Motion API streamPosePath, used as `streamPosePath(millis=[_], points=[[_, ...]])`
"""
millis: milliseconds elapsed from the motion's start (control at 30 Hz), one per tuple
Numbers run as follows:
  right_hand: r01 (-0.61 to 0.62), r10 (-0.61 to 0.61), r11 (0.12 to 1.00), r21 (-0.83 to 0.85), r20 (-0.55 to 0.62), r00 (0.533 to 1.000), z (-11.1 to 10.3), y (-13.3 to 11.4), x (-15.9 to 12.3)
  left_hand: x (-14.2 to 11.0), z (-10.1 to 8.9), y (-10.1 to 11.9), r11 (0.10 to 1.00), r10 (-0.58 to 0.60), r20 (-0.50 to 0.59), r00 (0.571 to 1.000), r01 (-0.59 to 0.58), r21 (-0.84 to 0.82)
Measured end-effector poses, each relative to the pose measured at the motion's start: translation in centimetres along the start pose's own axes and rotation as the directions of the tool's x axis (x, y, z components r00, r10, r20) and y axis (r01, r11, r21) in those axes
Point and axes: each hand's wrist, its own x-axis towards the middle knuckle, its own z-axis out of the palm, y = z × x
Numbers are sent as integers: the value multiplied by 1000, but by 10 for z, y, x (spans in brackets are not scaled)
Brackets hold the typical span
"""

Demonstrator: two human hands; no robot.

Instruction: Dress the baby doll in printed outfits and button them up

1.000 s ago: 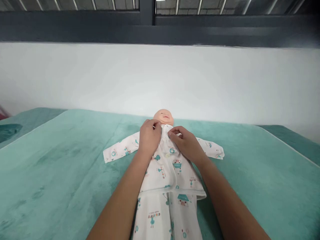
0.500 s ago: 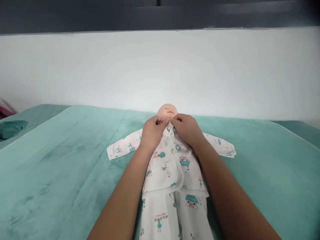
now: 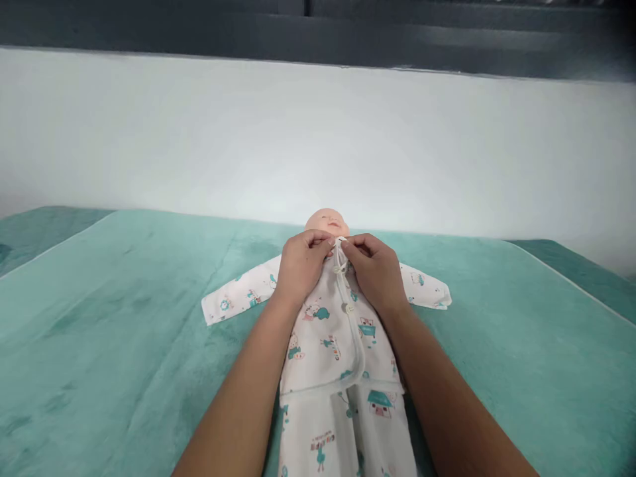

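A baby doll (image 3: 326, 222) lies on its back on a teal blanket (image 3: 109, 331), dressed in a white printed shirt (image 3: 332, 331) and matching trousers (image 3: 342, 430). Both sleeves are spread out sideways. My left hand (image 3: 299, 266) pinches the left edge of the shirt's collar just under the doll's chin. My right hand (image 3: 377, 270) pinches the right edge of the collar beside it. The fingertips of both hands meet at the top button of the shirt front. Two more buttons show lower down the closed front.
The teal blanket covers a wide flat surface that runs to a white wall (image 3: 318, 139) behind the doll. A dark window frame (image 3: 318, 30) runs along the top. Darker teal strips lie at the far left and right edges.
Both hands moved up from the doll's chest to the collar under its chin, and now pinch the shirt edges at the top button. The view tilted down slightly.
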Motion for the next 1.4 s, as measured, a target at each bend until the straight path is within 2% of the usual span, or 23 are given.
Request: streamPosePath(millis=[133,367,667,1000,1167,1400], points=[[26,-27,999,37,36,999,1,5,2,-1,-2,-2,1000,12,19,1000,-12,15],[57,-60,998,38,90,994,-1,9,6,-4,0,1,980,-123,-20,992,119,-161],[73,-75,997,35,80,994,1,6,7,2,-1,-10,953,-129,-12,992,120,-277],[80,-81,997,25,75,994,1,6,7,1,0,-8,962,-133,-17,991,125,-244],[90,-86,996,-18,147,985,1,0,6,-1,-2,-3,965,-136,-14,991,129,-227],[118,-121,993,24,235,964,-3,5,11,-2,-8,-4,967,-157,80,984,170,-191]])
